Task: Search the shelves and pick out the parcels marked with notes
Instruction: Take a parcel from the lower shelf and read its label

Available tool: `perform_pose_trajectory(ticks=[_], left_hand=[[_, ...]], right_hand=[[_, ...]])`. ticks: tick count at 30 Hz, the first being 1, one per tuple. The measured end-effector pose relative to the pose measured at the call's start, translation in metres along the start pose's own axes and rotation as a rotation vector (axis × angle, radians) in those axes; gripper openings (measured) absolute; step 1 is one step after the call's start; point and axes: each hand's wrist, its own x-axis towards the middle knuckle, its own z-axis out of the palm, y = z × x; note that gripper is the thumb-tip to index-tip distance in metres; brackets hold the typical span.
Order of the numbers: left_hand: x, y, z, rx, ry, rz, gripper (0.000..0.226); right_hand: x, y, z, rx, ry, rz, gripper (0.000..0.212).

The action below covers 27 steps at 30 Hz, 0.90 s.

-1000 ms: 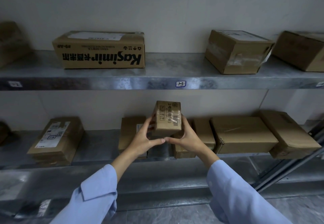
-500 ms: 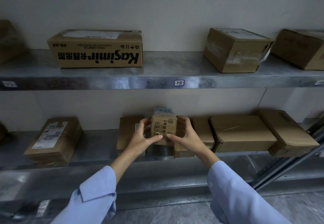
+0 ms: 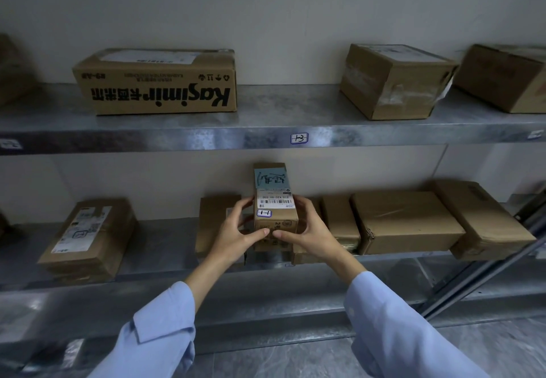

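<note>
Parcel (image 3: pixel 275 200) is being held frame centre, before the lower shelf (image 3: pixel 165 247), long axis running up-frame, blue note (image 3: pixel 271 179) at far end. Left hand (image 3: pixel 236 235) and right hand (image 3: pixel 310 233) are gripping its near end.

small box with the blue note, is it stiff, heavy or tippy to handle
Probably stiff: the small box shows crisp edges under the left hand and right hand. Likely light, as the hands hold only its near end. Long and narrow, so it may tip stood on end.

Dim, cool light; sharp centre; edges bowed and soft (wide-angle); dull sheen on metal.
</note>
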Motion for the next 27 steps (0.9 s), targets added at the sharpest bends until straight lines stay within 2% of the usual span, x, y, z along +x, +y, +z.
perform_pose_trajectory(ticks=[4, 10, 13, 16, 18, 23, 25, 27], left_hand=[[0.001, -0.001, -0.002, -0.026, -0.065, 0.015, 0.070], [0.011, 0.009, -0.019, -0.043, -0.182, -0.014, 0.069], [0.020, 0.014, -0.021, -0.104, -0.121, -0.022, 0.067], [0.035, 0.011, -0.027, 0.010, -0.056, 0.029, 0.074], [0.043, 0.008, -0.034, 0.076, -0.035, 0.003, 0.084], [0.051, 0.009, -0.044, 0.071, -0.078, -0.074, 0.117], [0.052, 0.008, -0.045, 0.086, -0.075, -0.070, 0.116], [0.051, 0.009, -0.043, 0.107, -0.031, -0.059, 0.100]], right_hand=[[-0.002, 0.001, -0.002, 0.035, 0.065, 0.012, 0.085], [-0.010, 0.001, -0.018, 0.114, 0.036, 0.023, 0.082], [-0.017, -0.003, -0.022, 0.146, 0.003, 0.013, 0.080], [-0.021, -0.004, -0.027, 0.126, -0.053, 0.007, 0.083], [-0.024, -0.005, -0.033, 0.122, -0.078, 0.003, 0.084], [-0.028, -0.007, -0.049, 0.149, -0.131, -0.031, 0.086], [-0.028, -0.007, -0.054, 0.154, -0.128, -0.044, 0.084], [-0.028, -0.007, -0.057, 0.151, -0.094, -0.051, 0.078]])
